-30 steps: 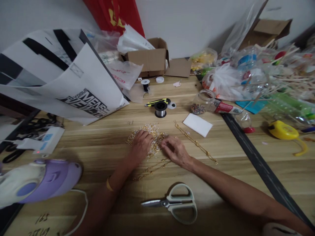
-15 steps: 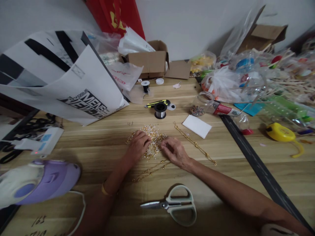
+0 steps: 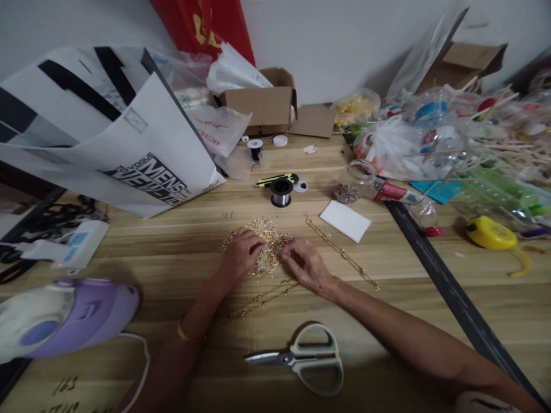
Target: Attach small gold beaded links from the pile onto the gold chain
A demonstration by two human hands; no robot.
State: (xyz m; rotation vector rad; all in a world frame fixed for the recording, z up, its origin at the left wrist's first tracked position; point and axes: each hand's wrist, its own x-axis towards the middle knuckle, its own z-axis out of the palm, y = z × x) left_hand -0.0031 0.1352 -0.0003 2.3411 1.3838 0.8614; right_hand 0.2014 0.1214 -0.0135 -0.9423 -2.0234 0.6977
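Note:
A loose pile of small gold and silvery beads or findings (image 3: 266,261) lies on the wooden table, with a hand at each side. My left hand (image 3: 241,252) rests over the pile's left part, fingers curled in toward the thumb. At the right edge of the pile, my right hand (image 3: 305,264) has thumb and fingers drawn together. Whatever either hand pinches is too small to make out. One gold chain (image 3: 262,299) lies just below the pile, running toward my right hand. Another gold chain (image 3: 342,252) stretches along the table to the right of that hand.
Nearest me lie scissors (image 3: 301,358). Beyond the pile stand a wire spool (image 3: 281,194), a yellow-black cutter (image 3: 273,180) and a bead jar (image 3: 350,183). A white card (image 3: 345,221) and tape measure (image 3: 491,232) lie right; a purple appliance (image 3: 94,312) and paper bag (image 3: 129,149) left.
Both hands stay at the pile in nearly the same pose. The left fingers have shifted very slightly. The camera view has moved a little; the things on the table stay put.

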